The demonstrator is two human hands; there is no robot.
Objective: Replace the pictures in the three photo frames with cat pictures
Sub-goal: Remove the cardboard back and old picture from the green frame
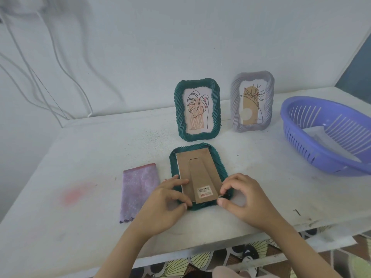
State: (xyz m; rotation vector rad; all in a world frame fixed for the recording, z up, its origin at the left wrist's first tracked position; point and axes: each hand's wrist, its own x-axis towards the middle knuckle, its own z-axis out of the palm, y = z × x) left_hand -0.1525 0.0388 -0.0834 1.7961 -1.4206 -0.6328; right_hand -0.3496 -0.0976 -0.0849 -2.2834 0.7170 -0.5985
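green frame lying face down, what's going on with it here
A person is working on the face-down green frame on the white table, its cardboard back facing up. The left hand pinches its lower left corner and the right hand pinches the lower right corner, by the backing's bottom edge. Behind it, a second green frame and a lilac frame stand upright, both showing plant drawings rather than cats. A purple cloth lies to the left, a purple basket to the right.

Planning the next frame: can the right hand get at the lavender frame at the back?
Probably yes: only bare table lies between the right hand and the lavender frame, with the purple basket off to the side. Its fingers pinch the face-down green frame, so they must let go first.
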